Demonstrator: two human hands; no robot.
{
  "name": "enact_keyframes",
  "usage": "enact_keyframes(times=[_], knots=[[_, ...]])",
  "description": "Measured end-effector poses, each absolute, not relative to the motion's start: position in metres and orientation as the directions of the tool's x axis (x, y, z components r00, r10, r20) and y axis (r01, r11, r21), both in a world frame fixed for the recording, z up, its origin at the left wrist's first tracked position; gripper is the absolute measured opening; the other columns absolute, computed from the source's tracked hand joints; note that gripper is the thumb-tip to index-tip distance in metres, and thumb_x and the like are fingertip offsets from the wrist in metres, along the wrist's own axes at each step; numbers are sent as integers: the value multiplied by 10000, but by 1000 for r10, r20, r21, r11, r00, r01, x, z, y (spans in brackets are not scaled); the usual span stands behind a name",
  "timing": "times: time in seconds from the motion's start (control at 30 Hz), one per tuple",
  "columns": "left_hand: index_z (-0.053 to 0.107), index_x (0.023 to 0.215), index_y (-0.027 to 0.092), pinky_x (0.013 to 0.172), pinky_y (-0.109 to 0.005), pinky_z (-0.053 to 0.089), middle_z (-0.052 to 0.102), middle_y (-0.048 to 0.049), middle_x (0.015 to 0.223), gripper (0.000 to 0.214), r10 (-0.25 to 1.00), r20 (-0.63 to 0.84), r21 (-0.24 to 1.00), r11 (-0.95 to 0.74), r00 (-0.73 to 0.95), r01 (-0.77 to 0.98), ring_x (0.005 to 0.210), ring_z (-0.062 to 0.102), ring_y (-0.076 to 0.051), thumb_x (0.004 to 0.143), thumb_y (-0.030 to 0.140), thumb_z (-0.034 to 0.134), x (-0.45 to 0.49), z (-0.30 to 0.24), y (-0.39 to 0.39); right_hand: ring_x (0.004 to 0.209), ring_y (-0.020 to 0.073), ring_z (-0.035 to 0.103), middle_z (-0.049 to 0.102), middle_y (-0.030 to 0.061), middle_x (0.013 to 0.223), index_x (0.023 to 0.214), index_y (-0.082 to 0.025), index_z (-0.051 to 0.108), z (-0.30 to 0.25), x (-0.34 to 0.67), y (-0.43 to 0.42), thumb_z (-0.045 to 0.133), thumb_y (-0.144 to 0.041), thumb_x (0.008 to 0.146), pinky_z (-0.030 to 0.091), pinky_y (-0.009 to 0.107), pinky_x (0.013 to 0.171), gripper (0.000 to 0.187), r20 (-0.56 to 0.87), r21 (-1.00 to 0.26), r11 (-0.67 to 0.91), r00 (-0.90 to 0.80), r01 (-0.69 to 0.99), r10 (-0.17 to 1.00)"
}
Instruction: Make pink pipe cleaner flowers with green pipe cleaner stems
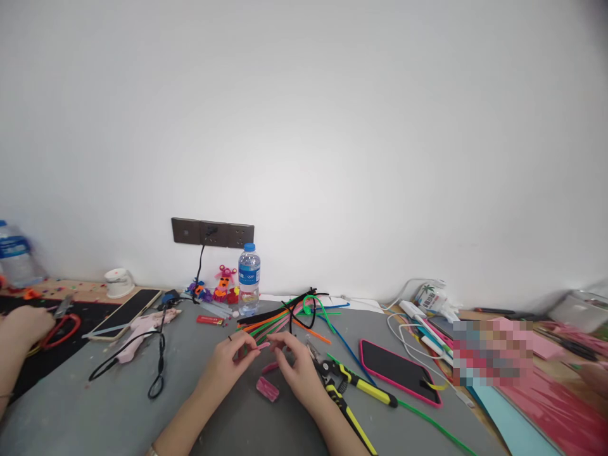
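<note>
Pink piece (263,346) at the fingertips of two hands, above a grey mat (232,427).
The left hand (234,356) pinches it between thumb and finger; the right hand (295,364) is half curled with fingertips at the piece's other end, though whether they grip it I cannot tell. Just below, between the forearms, a pink packet (267,389) lies on the mat. Yellow-and-black pliers (368,385) lie beside the right hand, coloured pipe cleaners (273,320) spread beyond both, and farther right sits a pink-edged phone (399,372).
</note>
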State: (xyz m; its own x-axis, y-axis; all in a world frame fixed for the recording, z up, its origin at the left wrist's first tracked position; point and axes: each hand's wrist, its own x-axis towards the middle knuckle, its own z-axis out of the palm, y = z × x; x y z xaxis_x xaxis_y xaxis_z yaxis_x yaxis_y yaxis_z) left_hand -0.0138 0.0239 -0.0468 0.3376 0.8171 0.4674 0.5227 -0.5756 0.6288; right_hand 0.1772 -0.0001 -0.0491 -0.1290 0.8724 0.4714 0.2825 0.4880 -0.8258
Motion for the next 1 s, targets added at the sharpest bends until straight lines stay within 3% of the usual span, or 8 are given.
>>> enact_keyframes(times=[0.13, 0.2, 0.43, 0.63, 0.77, 0.87, 1.0], knots=[[599, 758, 205, 572, -211, 432, 646, 3, 728, 85, 771, 472, 597, -636, 426, 489, 598, 573, -136, 840, 194, 581, -12, -46, 20, 682, 163, 567, 648, 17, 743, 853, -198, 679, -47, 172, -5, 595, -262, 859, 441, 262, 646, 106, 402, -890, 426, -162, 162, 901], [605, 770, 206, 581, -209, 435, 653, 4, 738, 74, 767, 448, 599, -638, 459, 484, 601, 577, -134, 831, 171, 585, -11, -44, 18, 645, 157, 549, 612, 7, 692, 758, -195, 650, -49, 171, -4, 604, -338, 861, 445, 260, 609, 182, 367, -921, 381, -144, 85, 919], [637, 871, 210, 582, -219, 432, 648, 7, 684, 187, 811, 410, 652, -581, 418, 488, 596, 604, -151, 929, 269, 470, -11, -37, 14, 560, 141, 496, 546, -19, 622, 759, -201, 586, -55, 181, 10, 665, -540, 773, 425, 255, 542, 348, 302, -939, 315, 104, -139, 948], [632, 823, 210, 585, -212, 423, 650, 10, 665, 280, 860, 380, 687, -509, 341, 520, 593, 597, -152, 959, 338, 424, -11, -34, 14, 561, 133, 465, 516, -32, 607, 738, -210, 553, -55, 185, 13, 676, -539, 770, 392, 244, 545, 353, 255, -925, 301, 208, -231, 944], [640, 822, 207, 573, -209, 420, 661, 8, 662, 301, 859, 378, 692, -510, 345, 511, 576, 593, -148, 961, 351, 415, -11, -32, 12, 533, 119, 448, 499, -50, 596, 825, -215, 577, -54, 182, 12, 686, -540, 762, 378, 236, 539, 349, 215, -914, 254, 152, -317, 965], [658, 861, 212, 569, -212, 421, 683, 3, 688, 301, 835, 373, 679, -543, 404, 494, 576, 600, -149, 963, 345, 408, -9, -32, 10, 532, 122, 466, 524, -43, 621, 940, -211, 628, -52, 178, 8, 696, -547, 746, 395, 242, 532, 394, 207, -928, 203, 21, -312, 978], [663, 862, 215, 618, -222, 440, 703, -6, 719, 283, 798, 375, 645, -590, 471, 486, 634, 641, -165, 961, 314, 416, -7, -36, 9, 539, 125, 495, 571, -13, 637, 771, -187, 660, -52, 169, 4, 689, -553, 751, 433, 256, 540, 368, 185, -964, 145, -170, -222, 968]])
